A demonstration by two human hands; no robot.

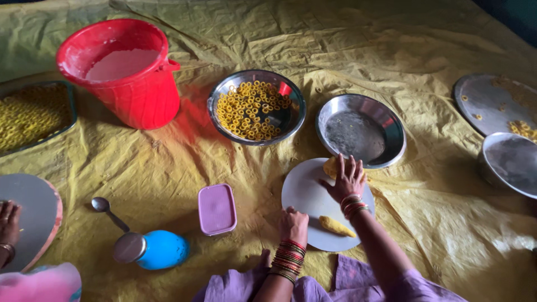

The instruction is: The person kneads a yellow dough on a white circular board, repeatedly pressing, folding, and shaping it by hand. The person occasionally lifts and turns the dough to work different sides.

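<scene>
**Dough on the round board, both hands at work**

Dough is the matter here: one yellow dough lump point(332, 166) sits at the board's 12 o'clock edge, and a second dough piece point(336, 226), long and tapered, lies at its 5 o'clock edge. The round white board point(305, 193) lies flat on a yellow tarpaulin point(168, 162) spread over the floor.

Going from the left: another person's hand point(8, 221) rests on a second round board point(33, 210) at the far left. At 10 o'clock from the white board lie a tray of yellow rings point(31, 114) and a red bucket point(126, 70) holding pale liquid. At 8 o'clock lie a metal spoon point(106, 210), a blue container point(159, 250) on its side with a metal lid, and a closed lilac plastic box point(216, 208).

A steel bowl of yellow rings point(256, 108) stands at 11 o'clock, and an empty steel plate point(361, 131) at 1 o'clock, just beside the board.

The left hand point(293, 223), bangled at the wrist, rests with fingers curled on the board's 7 o'clock rim. The right hand point(348, 178) lies palm down, fingers spread and flat, pressing on the dough lump; it grips nothing.

At 2 o'clock, well apart, sit a flat steel plate point(492, 103) with some rings and a steel bowl point(512, 162).
</scene>
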